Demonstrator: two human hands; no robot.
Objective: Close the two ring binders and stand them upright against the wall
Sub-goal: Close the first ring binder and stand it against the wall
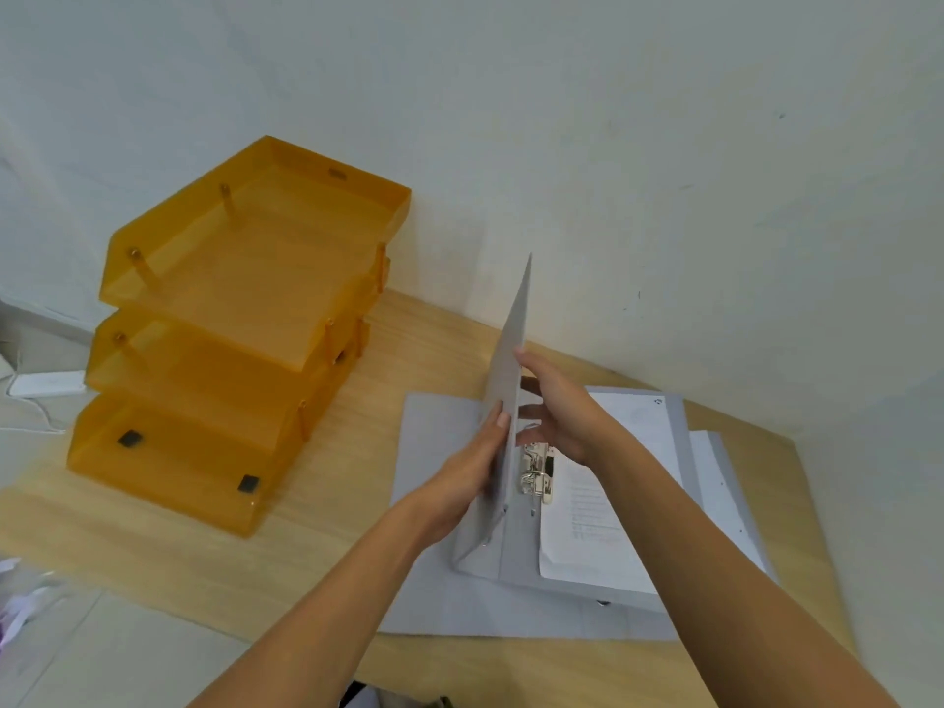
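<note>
Two grey ring binders lie stacked on the wooden desk. The upper binder (516, 554) holds white printed sheets (587, 523) on a metal lever-arch mechanism (536, 475). Its front cover (513, 339) stands lifted almost vertical. My left hand (470, 477) presses flat on the cover's outer side, while my right hand (554, 406) grips the cover's edge from the inner side. The lower binder (434, 595) lies open and flat underneath, with its left cover spread toward the trays. The white wall (664, 196) rises right behind the desk.
A stack of three orange translucent letter trays (245, 319) stands on the left of the desk (332, 528), close to the wall. A white power strip with a cable (46, 385) lies off the desk at the far left.
</note>
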